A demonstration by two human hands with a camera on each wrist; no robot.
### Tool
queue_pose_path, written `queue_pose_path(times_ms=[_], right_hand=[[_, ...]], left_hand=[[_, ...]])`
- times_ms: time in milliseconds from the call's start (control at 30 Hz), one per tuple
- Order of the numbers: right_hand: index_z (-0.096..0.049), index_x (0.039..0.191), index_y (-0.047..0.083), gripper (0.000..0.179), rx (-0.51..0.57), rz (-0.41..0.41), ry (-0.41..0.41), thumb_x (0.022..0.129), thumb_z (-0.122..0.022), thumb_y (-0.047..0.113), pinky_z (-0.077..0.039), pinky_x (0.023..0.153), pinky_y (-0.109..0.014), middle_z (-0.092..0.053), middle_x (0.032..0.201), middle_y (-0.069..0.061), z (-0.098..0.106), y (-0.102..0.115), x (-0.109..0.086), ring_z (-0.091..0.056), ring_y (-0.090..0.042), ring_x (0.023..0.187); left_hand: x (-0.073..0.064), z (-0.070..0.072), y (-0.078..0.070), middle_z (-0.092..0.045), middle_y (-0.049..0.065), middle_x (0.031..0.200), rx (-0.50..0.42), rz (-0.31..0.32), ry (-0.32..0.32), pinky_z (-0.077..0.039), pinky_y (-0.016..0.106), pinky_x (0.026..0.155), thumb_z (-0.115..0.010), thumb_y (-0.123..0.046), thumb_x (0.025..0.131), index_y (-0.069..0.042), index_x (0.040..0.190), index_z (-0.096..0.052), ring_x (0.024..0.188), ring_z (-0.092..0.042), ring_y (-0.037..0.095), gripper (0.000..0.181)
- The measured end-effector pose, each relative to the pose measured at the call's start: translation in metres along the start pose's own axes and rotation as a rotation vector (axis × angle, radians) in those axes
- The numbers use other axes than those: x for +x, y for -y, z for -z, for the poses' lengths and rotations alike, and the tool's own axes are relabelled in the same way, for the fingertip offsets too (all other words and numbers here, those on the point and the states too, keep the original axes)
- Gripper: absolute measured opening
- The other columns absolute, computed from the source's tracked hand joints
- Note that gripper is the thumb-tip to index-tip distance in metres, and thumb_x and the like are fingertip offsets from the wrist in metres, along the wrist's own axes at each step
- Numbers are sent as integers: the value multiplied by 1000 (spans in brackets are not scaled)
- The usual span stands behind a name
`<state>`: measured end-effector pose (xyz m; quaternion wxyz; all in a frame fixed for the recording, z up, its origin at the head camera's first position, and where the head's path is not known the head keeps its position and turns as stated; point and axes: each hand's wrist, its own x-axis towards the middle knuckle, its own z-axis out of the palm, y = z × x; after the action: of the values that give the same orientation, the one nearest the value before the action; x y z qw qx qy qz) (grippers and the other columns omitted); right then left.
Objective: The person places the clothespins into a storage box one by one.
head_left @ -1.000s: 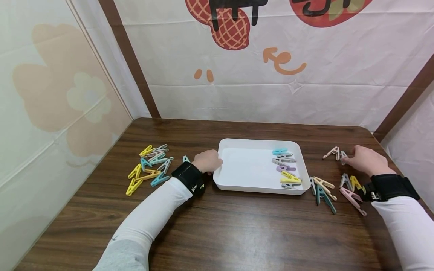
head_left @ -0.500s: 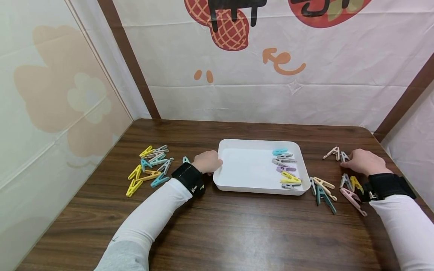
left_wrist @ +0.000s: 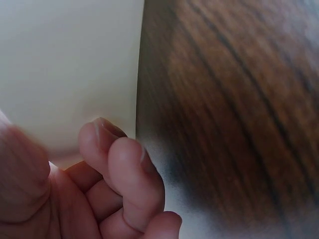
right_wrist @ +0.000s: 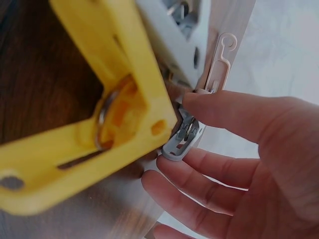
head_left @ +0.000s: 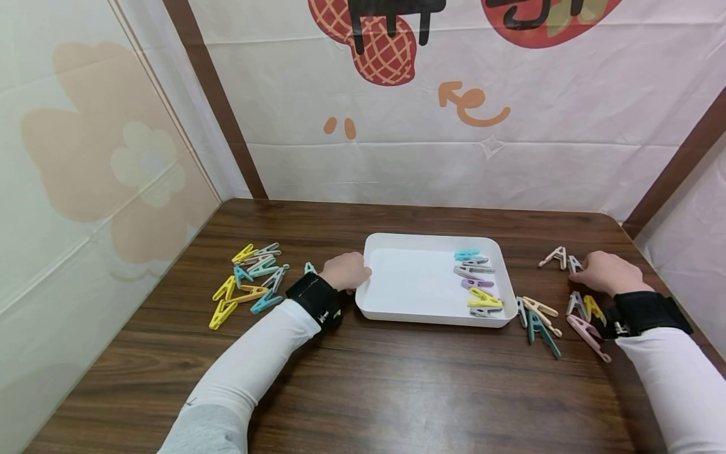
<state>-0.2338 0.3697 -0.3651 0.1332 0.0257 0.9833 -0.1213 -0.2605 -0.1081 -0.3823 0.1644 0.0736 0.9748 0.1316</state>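
My left hand [head_left: 345, 271] grips the left edge of a white tray [head_left: 408, 277], its fingers curled at the tray's wall in the left wrist view. Toward the table's right side, my right hand [head_left: 609, 274] pinches a grey clothespin [right_wrist: 182, 144] between thumb and fingers. A pale pink clothespin [head_left: 561, 253] lies just left of that one. Nearer the wrist are another grey clothespin [head_left: 576, 304], a yellow clothespin [right_wrist: 142, 74] and a pink clothespin [head_left: 588, 337]. Along the tray's right side several clothespins lie in a column, among them a light blue one [head_left: 467, 255] and a purple one [head_left: 478, 284].
Several mixed clothespins, including a yellow one [head_left: 223, 313], are scattered on the table's left. Cream [head_left: 541, 308] and dark teal [head_left: 542, 334] clothespins lie by the tray's lower right corner. Printed cloth [head_left: 368, 164] hangs behind the wooden table [head_left: 397, 391].
My right hand has shifted slightly to the left and lower at the grey clothespin. The left hand and the tray stay in place.
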Motion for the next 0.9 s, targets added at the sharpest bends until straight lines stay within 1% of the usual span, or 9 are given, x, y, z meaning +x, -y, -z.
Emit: queue_pose_path(times_ms=[100,167,267,467,667,900], right_hand=[[-51,67,9,33,2,0,-23,90,-62,30,-33,59,-38,-44,64,-4,0,-1,-1,-47,-23,62],[-55,75,3,31,1,2,-54,89,-63,29,-34,58,-39,-46,66,-6,0,-1,-2,-48,-25,63],[-56,86,-3,33,0,2,-114,88,-64,28,-35,56,-39,-48,68,-9,0,-1,-2,-48,-27,64],[-56,91,-6,35,16,23,-225,88,-63,27,-35,54,-40,-50,70,-12,3,6,0,-49,-29,64],[-55,104,-11,40,12,81,-321,89,-63,25,-37,51,-40,-56,77,-17,7,22,2,-51,-30,66],[-52,111,-12,42,-3,171,-381,89,-63,23,-38,52,-40,-54,86,-21,11,53,-3,-52,-30,67]], left_hand=[[0,0,0,-63,6,63,0,1,4,-42,32,56,-44,-23,99,-8,77,-60,54,-62,17,30],[0,0,0,-63,6,63,1,0,5,-42,32,56,-44,-23,99,-8,77,-60,54,-62,17,30],[0,0,0,-63,6,62,2,-2,5,-41,32,55,-44,-23,99,-9,77,-60,54,-62,17,31],[0,1,0,-63,6,60,9,-6,11,-41,32,55,-44,-23,99,-8,79,-61,53,-61,17,30],[1,1,1,-62,5,60,6,1,9,-41,32,56,-44,-23,99,-8,79,-61,53,-60,17,30],[1,1,0,-61,5,59,-2,-2,10,-41,32,56,-44,-22,99,-8,75,-59,53,-60,17,31]])
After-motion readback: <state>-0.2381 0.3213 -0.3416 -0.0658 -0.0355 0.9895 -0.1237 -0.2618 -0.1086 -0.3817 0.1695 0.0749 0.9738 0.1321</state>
